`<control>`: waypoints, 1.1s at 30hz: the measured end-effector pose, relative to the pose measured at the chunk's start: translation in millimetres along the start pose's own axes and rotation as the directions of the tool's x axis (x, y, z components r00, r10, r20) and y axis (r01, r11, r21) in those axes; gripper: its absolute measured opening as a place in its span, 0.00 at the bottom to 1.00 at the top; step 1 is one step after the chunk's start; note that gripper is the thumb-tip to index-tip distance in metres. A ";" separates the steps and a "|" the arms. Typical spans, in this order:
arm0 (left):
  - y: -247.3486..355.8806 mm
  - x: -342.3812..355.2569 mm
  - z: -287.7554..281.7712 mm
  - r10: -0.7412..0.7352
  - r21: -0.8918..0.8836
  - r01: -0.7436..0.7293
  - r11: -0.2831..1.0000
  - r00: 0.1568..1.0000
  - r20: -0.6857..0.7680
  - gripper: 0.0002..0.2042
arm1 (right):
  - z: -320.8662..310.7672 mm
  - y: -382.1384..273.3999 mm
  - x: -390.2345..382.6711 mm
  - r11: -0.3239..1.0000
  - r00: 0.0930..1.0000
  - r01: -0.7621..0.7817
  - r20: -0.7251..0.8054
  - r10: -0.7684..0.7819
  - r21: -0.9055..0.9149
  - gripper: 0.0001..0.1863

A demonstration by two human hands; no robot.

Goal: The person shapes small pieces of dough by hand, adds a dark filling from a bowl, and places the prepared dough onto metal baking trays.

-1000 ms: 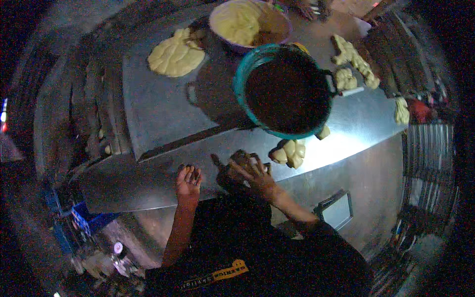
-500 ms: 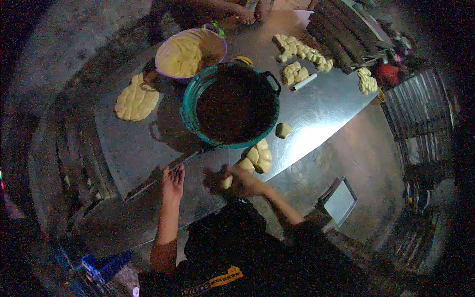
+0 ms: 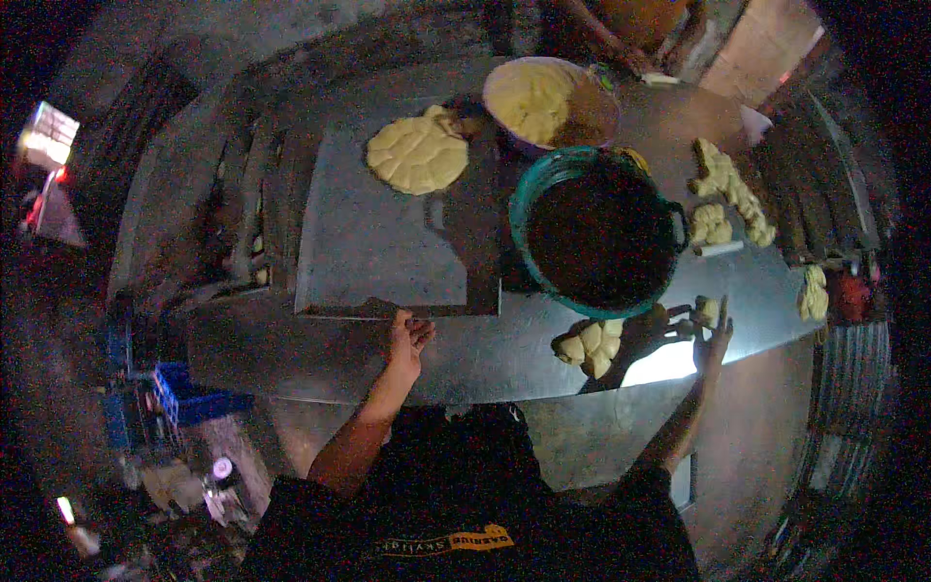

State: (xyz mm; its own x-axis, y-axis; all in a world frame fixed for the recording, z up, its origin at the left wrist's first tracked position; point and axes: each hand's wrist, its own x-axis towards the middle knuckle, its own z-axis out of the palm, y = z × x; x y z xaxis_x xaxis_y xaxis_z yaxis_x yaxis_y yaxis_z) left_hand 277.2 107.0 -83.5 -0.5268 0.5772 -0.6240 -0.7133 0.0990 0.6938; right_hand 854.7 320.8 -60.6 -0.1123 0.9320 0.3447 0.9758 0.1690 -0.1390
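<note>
My left hand (image 3: 409,341) is at the near rim of a dark rectangular baking tray (image 3: 378,262), fingers loosely curled and apart, fingertips at the rim. Across the table, my right hand (image 3: 716,339) reaches forward with fingers spread around a small lump of dough (image 3: 706,310); it does not look closed on it. Left of that hand, a cluster of dough pieces (image 3: 593,346) sits near the table's front edge. A flat, scored round of dough (image 3: 419,155) lies over the tray's far end. Behind the cluster stands a green basin (image 3: 529,242) with a dark interior.
Beyond the basin is a wide bowl of pale dough (image 3: 533,102). More dough pieces (image 3: 727,189) and a white roller-like stick (image 3: 720,249) lie at the right. Another person's hands (image 3: 640,63) work at the far edge. A blue crate (image 3: 189,393) stands lower left.
The view has turned, shifting the table. My right hand, blurred by a pale dough piece beside the cluster before, has moved right to the lone lump. My left hand stays by the tray rim.
</note>
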 end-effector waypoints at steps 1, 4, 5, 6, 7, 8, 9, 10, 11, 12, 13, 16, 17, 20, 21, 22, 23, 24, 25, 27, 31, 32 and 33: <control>-0.6 -6.1 -11.3 0.006 0.007 -0.006 1.000 1.000 0.002 0.13 | 8.3 -5.3 -3.3 0.981 0.986 -0.064 -0.137 0.090 0.184 0.39; -11.8 -37.1 -17.4 0.001 0.050 -0.001 0.999 1.000 0.012 0.15 | 36.4 35.6 7.5 -0.121 0.916 -0.248 0.274 0.294 0.961 0.24; -10.6 -44.9 -19.4 0.006 0.072 -0.008 0.997 1.000 0.025 0.15 | 36.2 35.4 10.5 -0.273 0.896 -0.265 0.341 0.283 0.925 0.23; -14.4 -49.4 -27.2 0.015 0.113 -0.014 0.994 1.000 -0.008 0.16 | 31.6 13.0 17.9 -0.152 0.880 -0.223 0.266 0.395 0.963 0.22; -19.3 -55.6 -39.0 0.024 0.151 -0.017 0.988 0.999 -0.043 0.16 | 24.8 -10.4 22.6 -0.024 0.853 -0.187 0.174 0.492 0.982 0.21; -23.5 -54.8 -61.4 -0.018 0.165 0.024 0.986 0.999 -0.034 0.17 | -0.4 -46.5 28.3 0.154 0.864 -0.203 0.103 0.492 0.967 0.21; -29.3 -55.5 -85.0 -0.058 0.172 0.063 0.983 0.998 -0.034 0.18 | -31.2 -89.5 33.7 0.327 0.880 -0.210 0.032 0.475 0.921 0.20; -34.0 -53.4 -105.0 -0.106 0.185 0.107 0.977 0.994 -0.016 0.18 | -35.4 -99.7 38.9 0.461 0.886 -0.089 -0.141 0.442 0.883 0.18; -58.0 -59.6 -127.6 -0.090 0.154 0.089 0.984 0.996 0.001 0.18 | -38.0 -111.7 46.4 0.589 0.875 0.010 -0.292 0.386 0.808 0.16; -66.8 -62.8 -144.9 -0.083 0.125 0.080 0.989 0.996 0.019 0.18 | -53.1 -139.2 51.5 0.631 0.890 0.024 -0.304 0.340 0.775 0.15; -52.4 -66.5 -163.5 -0.010 0.151 0.015 0.988 0.999 -0.033 0.17 | -73.1 -196.9 52.7 0.565 0.920 0.069 -0.272 0.283 0.822 0.15; -41.5 -88.8 -197.8 0.198 0.222 -0.161 0.962 0.968 -0.156 0.13 | -80.3 -296.7 51.0 0.596 0.957 0.290 -0.231 -0.175 0.749 0.17; -40.1 -101.5 -214.3 0.257 0.250 -0.205 0.946 0.946 -0.199 0.12 | -55.7 -320.1 40.0 0.505 0.958 0.278 -0.196 -0.209 0.817 0.17; -31.7 -143.2 -282.7 0.348 0.438 -0.201 0.876 0.892 -0.287 0.11 | -42.4 -414.7 43.0 0.632 0.837 0.392 0.026 -0.547 0.668 0.16; -33.2 -152.9 -300.2 0.359 0.502 -0.172 0.848 0.882 -0.304 0.10 | -27.9 -438.5 43.8 0.630 0.800 0.485 -0.016 -0.600 0.606 0.16; -28.1 -160.3 -317.9 0.288 0.501 -0.097 0.860 0.903 -0.320 0.11 | 20.8 -438.1 45.4 0.655 0.762 0.517 0.052 -0.645 0.550 0.17; -19.7 -164.0 -334.8 0.215 0.501 -0.022 0.865 0.919 -0.331 0.12 | 68.6 -436.0 48.1 0.669 0.719 0.555 0.120 -0.684 0.494 0.17; -12.1 -164.0 -352.7 0.139 0.506 0.051 0.861 0.934 -0.330 0.12 | 111.9 -427.8 53.2 0.681 0.679 0.592 0.189 -0.710 0.432 0.18; -21.3 -170.3 -394.6 0.398 0.719 -0.049 0.694 0.857 -0.326 0.13 | 101.5 -463.5 31.6 0.653 0.638 0.540 0.249 -0.729 0.531 0.18; -50.2 -168.0 -474.3 0.783 0.984 -0.068 0.163 0.616 -0.087 0.13 | 71.2 -514.2 -6.6 0.621 0.557 0.389 0.364 -0.747 0.680 0.18; -33.5 -162.2 -511.2 0.655 0.619 -0.401 0.675 0.713 -0.253 0.15 | 122.5 -468.7 -50.2 0.469 0.528 0.582 0.130 -0.839 0.665 0.19; -18.7 -160.8 -518.5 0.686 0.774 -0.300 0.558 0.691 -0.227 0.15 | 136.7 -452.1 -66.9 0.442 0.523 0.622 0.076 -0.849 0.646 0.19; -8.8 -162.7 -524.3 0.718 0.890 -0.171 0.423 0.663 -0.214 0.16 | 126.1 -449.5 -81.4 0.398 0.498 0.665 0.023 -0.867 0.632 0.19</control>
State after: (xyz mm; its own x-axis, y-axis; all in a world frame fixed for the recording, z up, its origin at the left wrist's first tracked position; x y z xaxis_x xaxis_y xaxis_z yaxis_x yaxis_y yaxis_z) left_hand 126.8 -412.8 -176.7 -0.9598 0.2804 0.0077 0.1998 0.6642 0.7203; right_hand 401.6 209.5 -143.2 -0.9061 0.3248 0.2712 0.1954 0.8897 -0.4127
